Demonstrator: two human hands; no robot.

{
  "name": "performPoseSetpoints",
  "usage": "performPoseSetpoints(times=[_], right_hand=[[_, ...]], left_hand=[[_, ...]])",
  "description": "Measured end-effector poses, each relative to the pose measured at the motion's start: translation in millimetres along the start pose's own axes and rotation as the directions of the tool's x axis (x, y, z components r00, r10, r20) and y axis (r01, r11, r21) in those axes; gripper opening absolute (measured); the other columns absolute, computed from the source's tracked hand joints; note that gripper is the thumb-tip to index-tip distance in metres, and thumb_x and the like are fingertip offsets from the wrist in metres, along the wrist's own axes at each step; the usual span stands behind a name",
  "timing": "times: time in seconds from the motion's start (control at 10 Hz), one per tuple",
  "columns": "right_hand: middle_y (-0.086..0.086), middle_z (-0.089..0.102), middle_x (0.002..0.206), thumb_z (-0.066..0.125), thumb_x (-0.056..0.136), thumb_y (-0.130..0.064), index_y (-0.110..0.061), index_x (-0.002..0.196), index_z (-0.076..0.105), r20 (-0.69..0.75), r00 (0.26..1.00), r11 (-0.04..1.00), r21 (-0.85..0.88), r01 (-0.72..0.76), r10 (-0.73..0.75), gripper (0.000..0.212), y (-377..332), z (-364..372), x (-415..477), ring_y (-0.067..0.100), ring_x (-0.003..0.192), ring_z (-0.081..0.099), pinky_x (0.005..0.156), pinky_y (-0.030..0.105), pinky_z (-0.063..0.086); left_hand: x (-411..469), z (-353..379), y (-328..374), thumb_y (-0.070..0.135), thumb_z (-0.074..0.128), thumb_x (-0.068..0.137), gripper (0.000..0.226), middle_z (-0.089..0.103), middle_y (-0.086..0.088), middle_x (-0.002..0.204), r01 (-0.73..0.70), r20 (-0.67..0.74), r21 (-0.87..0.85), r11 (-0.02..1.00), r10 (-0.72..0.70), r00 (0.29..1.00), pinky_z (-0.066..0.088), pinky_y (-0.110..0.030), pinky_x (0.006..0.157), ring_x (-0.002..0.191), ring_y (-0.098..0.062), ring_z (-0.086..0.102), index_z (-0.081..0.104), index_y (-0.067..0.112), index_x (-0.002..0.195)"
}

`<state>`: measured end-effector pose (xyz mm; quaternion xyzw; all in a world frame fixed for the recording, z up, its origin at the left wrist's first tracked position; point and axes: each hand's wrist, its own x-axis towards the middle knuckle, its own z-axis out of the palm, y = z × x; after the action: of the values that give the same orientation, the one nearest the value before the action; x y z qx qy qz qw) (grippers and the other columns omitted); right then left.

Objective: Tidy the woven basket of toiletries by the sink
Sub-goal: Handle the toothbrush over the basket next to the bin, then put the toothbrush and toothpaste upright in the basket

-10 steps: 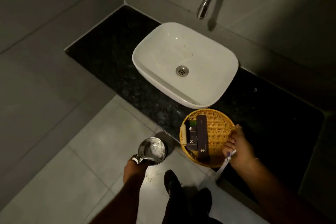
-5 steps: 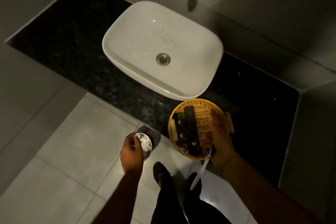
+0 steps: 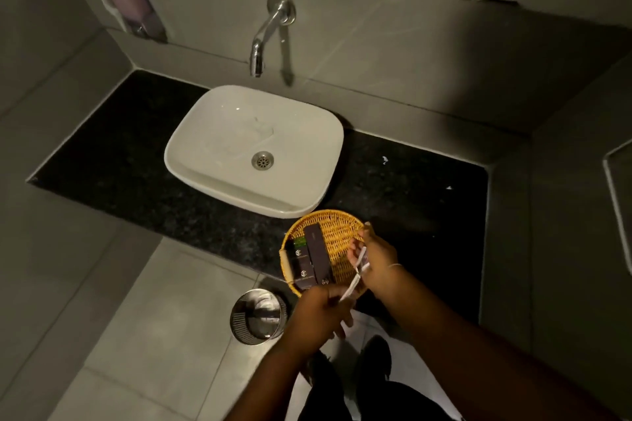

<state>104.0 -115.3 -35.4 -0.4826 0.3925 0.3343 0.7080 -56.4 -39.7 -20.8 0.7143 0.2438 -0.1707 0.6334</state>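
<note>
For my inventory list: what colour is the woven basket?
Golden yellow, seen in the head view: the basket.

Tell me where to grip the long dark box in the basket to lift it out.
Pinch the long dark box across its narrow width near the sink-side end, coming from above. It lies flat in the woven basket, a shorter box tight on one side; both hands crowd its near end.

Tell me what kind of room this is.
Most likely a hotel-style bathroom: a white basin on a dark stone counter, a wall tap above it, and a woven basket of boxed toiletries.
</note>
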Motion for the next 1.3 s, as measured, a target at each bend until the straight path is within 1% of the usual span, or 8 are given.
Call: performPoseSetpoints(times=[0.1,0.2,0.4,0.5,0.7,0.9,1.0,1.3], right_hand=[[0.017,0.064,0.103,0.066,0.098,-0.037,-0.003,0.116,0.063,0.010,0.999,0.999,0.030,-0.044,0.044,0.038,-3.2,-8.8,0.0,0.028,0.087,0.065,0.087,0.048,0.055],[0.019,0.064,0.111,0.067,0.099,-0.030,-0.007,0.131,0.063,0.023,0.994,0.995,0.000,-0.103,0.103,0.040,-1.8,-21.4,-0.6,0.028,0.084,0.066,0.083,0.047,0.055],[0.021,0.057,0.135,0.063,0.100,-0.034,-0.012,0.140,0.058,0.093,0.982,0.986,-0.042,-0.160,0.164,0.046,-2.8,-23.9,2.7,0.029,0.095,0.063,0.090,0.051,0.052],[0.020,0.053,0.144,0.056,0.102,-0.038,-0.022,0.146,0.053,0.138,0.981,0.987,-0.105,-0.120,0.134,0.046,-4.2,-28.9,5.9,0.035,0.115,0.059,0.095,0.055,0.049],[0.020,0.061,0.132,0.049,0.103,0.003,-0.012,0.146,0.051,0.063,0.997,0.918,-0.395,-0.019,0.048,0.046,3.2,-27.6,9.6,0.033,0.115,0.064,0.103,0.050,0.052],[0.021,0.061,0.136,0.051,0.104,-0.002,0.000,0.126,0.060,-0.086,0.996,0.856,-0.517,-0.023,-0.026,0.024,15.2,-23.1,22.2,0.040,0.127,0.061,0.103,0.050,0.055],[0.023,0.066,0.132,0.064,0.096,-0.001,0.003,0.131,0.063,-0.053,0.992,0.740,-0.671,0.048,-0.113,0.035,10.4,-34.1,27.4,0.038,0.119,0.067,0.098,0.047,0.059],[0.012,0.072,0.124,0.059,0.102,-0.036,-0.008,0.126,0.066,0.006,0.904,0.262,-0.956,0.130,-0.427,0.037,26.1,-34.1,34.0,0.027,0.111,0.071,0.094,0.034,0.059]], left_hand=[[1.7,5.1,6.1,0.036,0.059,0.109,0.022,0.069,-0.002,0.064,0.080,-0.060,-0.063,0.995,-0.084,0.995,0.045,-0.024,0.043,0.041,-0.013,0.059,0.079,0.032,0.102],[4.0,3.1,7.2,0.034,0.061,0.108,0.032,0.059,-0.004,0.068,0.051,-0.126,0.042,0.998,-0.045,0.991,0.042,-0.032,0.055,0.054,-0.017,0.049,0.079,0.035,0.083],[-0.9,7.8,12.5,0.033,0.061,0.108,0.026,0.076,0.013,0.088,0.084,-0.198,0.108,0.991,-0.061,0.978,0.055,-0.030,0.085,0.082,0.001,0.068,0.082,0.019,0.108],[-10.6,9.1,5.6,0.031,0.055,0.111,0.027,0.059,0.015,0.057,0.140,-0.223,0.031,0.990,-0.130,0.966,0.040,-0.015,0.054,0.053,0.004,0.053,0.077,0.016,0.111],[1.2,8.4,-4.5,0.040,0.043,0.113,0.041,0.052,-0.010,0.071,0.346,-0.235,-0.387,0.855,-0.455,0.859,0.034,-0.025,0.046,0.051,-0.016,0.042,0.066,0.013,0.093],[40.0,10.4,-5.0,0.029,0.039,0.112,0.024,0.059,-0.002,0.118,0.245,-0.293,-0.200,0.949,-0.296,0.909,0.054,-0.039,0.101,0.101,-0.014,0.058,0.061,0.031,0.103],[66.8,13.2,-0.8,0.026,0.040,0.113,0.032,0.063,-0.010,0.117,0.278,-0.331,-0.210,0.937,-0.336,0.882,0.053,-0.050,0.107,0.104,-0.025,0.061,0.064,0.008,0.125],[105.1,19.5,-4.9,0.027,0.055,0.110,0.026,0.072,-0.015,0.110,0.446,-0.358,-0.138,0.885,-0.464,0.810,0.061,-0.048,0.102,0.107,-0.032,0.072,0.070,0.007,0.105]])
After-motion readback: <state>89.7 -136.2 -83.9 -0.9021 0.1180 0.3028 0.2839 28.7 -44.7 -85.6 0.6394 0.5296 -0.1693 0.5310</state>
